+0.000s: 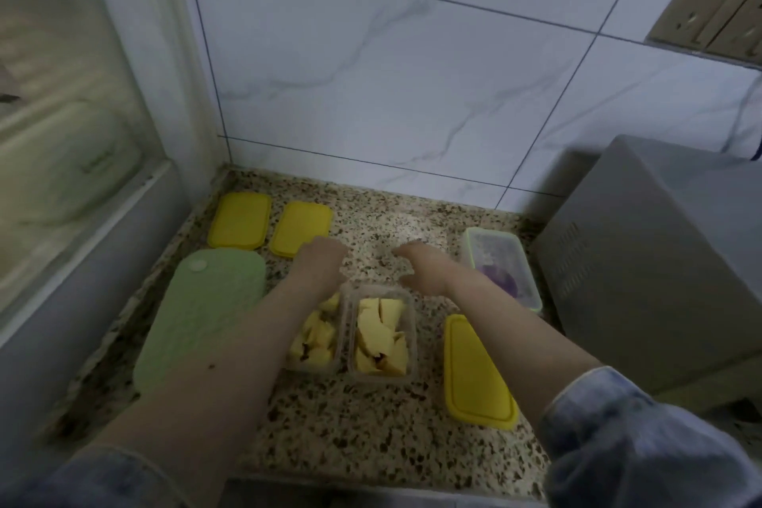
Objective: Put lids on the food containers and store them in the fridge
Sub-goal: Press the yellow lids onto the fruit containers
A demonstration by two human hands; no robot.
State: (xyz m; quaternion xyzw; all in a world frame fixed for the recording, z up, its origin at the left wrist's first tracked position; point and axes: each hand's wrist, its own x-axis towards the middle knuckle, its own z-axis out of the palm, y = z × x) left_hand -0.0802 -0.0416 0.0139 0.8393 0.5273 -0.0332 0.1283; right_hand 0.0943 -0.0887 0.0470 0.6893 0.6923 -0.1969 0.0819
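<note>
Clear, unlidded food containers (381, 336) side by side on granite countertop (350, 425), yellow lids (270, 226) just behind. Left hand (319, 262) and right hand (420, 268) above, empty, fingers loosely curled. Risk: forearms knocking containers, spilling yellow pieces.

Both hands are reaching out over the speckled desk (371, 425), past two clear tubs of yellow chunks sitting side by side: the left tub (315, 336) and the right tub (383, 336). The left hand (323, 260) is hovering near the far yellow lids (270, 227), fingers curled. The right hand (420, 266) is hanging loosely beside the purple tub (501, 266). A green lid (204, 313) is lying at left, another yellow lid (474, 373) at near right, a grey box (643, 260) at far right.
</note>
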